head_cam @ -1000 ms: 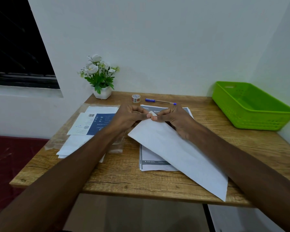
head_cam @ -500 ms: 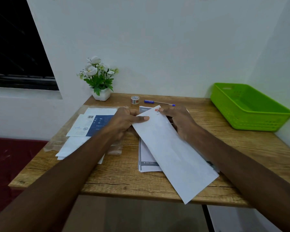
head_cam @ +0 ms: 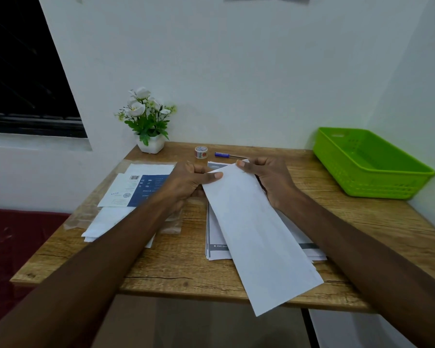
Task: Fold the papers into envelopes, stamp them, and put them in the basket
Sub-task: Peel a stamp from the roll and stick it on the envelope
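A long white folded paper [head_cam: 254, 234] slants from the table's middle out over its front edge. My left hand [head_cam: 189, 183] pinches its far left corner, thumb on top. My right hand [head_cam: 269, 175] grips the far right corner, thumb on the paper's upper face. Under it lies a stack of printed sheets [head_cam: 217, 237]. A green plastic basket [head_cam: 367, 169] stands at the back right of the table, nothing visible inside it. A small stamp roll [head_cam: 201, 152] sits near the back edge.
A wooden table [head_cam: 181, 272] stands against a white wall. A potted white flower [head_cam: 148, 121] is at the back left, a blue pen [head_cam: 226, 154] beside the roll. White sheets and a blue printed card in a clear sleeve [head_cam: 136, 189] lie on the left.
The folded paper has swung from lying wide across the stack to a narrower, steeper slant. Both hands have spread apart from a shared pinch to separate corners of its far end.
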`<state>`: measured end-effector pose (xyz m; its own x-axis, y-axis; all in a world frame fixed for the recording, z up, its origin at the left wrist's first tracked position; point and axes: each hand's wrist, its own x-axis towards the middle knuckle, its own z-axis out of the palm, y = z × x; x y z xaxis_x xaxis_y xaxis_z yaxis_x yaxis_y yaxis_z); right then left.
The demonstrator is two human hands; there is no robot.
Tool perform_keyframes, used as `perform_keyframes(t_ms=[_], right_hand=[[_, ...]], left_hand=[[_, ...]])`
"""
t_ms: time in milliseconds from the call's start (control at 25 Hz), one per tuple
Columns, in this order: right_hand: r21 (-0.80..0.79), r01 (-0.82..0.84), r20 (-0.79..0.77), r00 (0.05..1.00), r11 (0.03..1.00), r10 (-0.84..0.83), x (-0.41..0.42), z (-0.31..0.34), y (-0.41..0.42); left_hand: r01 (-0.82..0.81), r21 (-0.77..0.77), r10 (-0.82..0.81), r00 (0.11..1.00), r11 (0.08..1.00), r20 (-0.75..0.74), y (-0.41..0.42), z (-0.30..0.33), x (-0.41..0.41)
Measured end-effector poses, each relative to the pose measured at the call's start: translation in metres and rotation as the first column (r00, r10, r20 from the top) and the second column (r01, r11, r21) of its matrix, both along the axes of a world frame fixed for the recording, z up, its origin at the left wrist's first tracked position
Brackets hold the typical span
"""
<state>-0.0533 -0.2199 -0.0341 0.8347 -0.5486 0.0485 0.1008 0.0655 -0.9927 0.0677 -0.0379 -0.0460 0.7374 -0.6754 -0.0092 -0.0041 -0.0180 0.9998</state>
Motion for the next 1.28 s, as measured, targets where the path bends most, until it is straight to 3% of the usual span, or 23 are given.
perform_keyframes(t_ms=[320, 640, 1040, 1280], right_hand=[[-0.067, -0.062, 0.014, 0.998, 0.996, 0.063, 0.001, -0.007, -0.007], [0.015, -0.049, 0.009, 0.999, 0.999, 0.049, 0.003, -0.002, -0.006], [0.077, 0.018, 0.023, 1.0, 0.997, -0.019, -0.005, -0.001, -0.006], [0.029, 0.108, 0.024, 0.994, 0.994, -0.109, -0.01, 0.001, -0.01]], left_hand=[[-0.09, -0.02, 0.089, 0.995, 0.996, -0.049, 0.001, 0.001, 0.002], [-0.223, -0.044, 0.22, 0.973, 0.974, -0.064, 0.002, 0.001, 0.005], [-0.14, -0.124, 0.124, 0.984, 0.982, -0.128, 0.003, 0.005, 0.003], [-0.039, -0.07, 0.032, 0.995, 0.997, -0.093, 0.004, 0.004, -0.003]])
